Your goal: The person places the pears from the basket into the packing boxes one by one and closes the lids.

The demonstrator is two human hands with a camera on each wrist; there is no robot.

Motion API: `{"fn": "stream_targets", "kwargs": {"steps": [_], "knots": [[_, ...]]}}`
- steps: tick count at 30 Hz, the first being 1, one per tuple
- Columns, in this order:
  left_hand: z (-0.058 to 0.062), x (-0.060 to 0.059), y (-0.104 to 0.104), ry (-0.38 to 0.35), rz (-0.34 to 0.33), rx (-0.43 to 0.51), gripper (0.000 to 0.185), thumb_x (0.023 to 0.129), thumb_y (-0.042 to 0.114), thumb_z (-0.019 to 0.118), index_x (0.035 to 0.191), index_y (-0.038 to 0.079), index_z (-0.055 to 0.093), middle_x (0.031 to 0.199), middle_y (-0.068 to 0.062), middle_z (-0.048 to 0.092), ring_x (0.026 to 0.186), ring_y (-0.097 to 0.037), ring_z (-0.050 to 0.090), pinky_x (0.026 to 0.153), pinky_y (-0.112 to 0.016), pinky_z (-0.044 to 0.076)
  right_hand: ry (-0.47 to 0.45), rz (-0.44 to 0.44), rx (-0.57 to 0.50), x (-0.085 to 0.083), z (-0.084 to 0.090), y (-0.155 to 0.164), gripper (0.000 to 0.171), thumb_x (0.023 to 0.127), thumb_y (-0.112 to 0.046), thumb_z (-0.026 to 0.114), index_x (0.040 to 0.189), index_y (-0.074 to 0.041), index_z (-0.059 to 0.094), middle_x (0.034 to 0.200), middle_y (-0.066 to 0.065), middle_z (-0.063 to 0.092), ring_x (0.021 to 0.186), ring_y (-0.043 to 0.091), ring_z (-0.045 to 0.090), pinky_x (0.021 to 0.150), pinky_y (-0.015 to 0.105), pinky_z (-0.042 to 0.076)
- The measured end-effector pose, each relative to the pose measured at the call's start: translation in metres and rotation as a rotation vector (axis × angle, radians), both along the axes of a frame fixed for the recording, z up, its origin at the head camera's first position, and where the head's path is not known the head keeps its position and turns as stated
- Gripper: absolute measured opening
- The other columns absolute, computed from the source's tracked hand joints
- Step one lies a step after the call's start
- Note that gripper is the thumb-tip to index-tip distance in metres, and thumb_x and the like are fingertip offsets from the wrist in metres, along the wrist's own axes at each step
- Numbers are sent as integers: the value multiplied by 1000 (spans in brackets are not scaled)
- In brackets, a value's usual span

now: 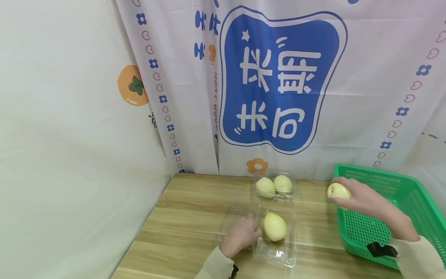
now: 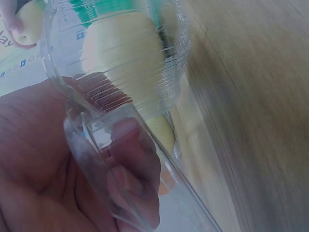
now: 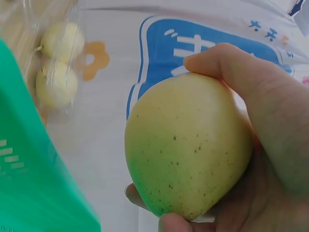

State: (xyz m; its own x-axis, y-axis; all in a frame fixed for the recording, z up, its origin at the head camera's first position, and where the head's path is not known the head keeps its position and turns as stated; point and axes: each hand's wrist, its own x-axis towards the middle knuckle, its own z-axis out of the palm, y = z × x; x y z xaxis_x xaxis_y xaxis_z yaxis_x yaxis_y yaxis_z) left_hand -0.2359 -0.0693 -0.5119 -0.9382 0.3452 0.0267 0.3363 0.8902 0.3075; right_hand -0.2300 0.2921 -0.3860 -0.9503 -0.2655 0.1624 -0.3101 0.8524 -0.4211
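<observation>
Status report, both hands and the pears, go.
Left hand grips open clear box, one pear inside. Right hand holds second pear at green basket rim. Path to box unobstructed.

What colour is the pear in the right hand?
The pear is pale yellow, greener at one end, with small dark specks. The right wrist view shows it best.

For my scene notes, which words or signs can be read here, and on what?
"GOOD LUCK": small blue letters running sideways on the curtain.
Four big white characters on the blue panel: they look mirrored and cannot be read.
Pears, clear box, green basket: no text.
</observation>
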Motion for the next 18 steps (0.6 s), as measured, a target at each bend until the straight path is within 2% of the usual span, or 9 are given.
{"fn": "stream_targets", "kwargs": {"steps": [12, 15, 18], "knots": [[-2, 1, 1, 2, 4, -4, 46, 88, 28, 61, 121, -3, 57, 53, 4, 43, 43, -9, 38, 37, -25, 34, 3, 35, 18, 10, -3, -32, 59, 85, -48, 71, 131, -16, 54, 100, 8, 59, 69, 12, 50, 50, 28, 42], [-1, 2, 0, 10, 6, -7, 44, 87, 27, 61, 119, -3, 57, 53, 4, 43, 43, -10, 38, 37, -26, 34, 12, 49, 19, 13, -5, -41, 59, 84, -50, 72, 130, -17, 55, 98, 6, 58, 68, 10, 50, 49, 26, 43], [0, 2, 0, 16, 6, -7, 41, 87, 27, 62, 115, -2, 58, 54, 4, 43, 43, -10, 39, 38, -26, 34, 34, 75, 23, 15, -9, -49, 61, 83, -51, 72, 130, -16, 55, 102, 6, 60, 69, 8, 51, 49, 23, 44]]}}
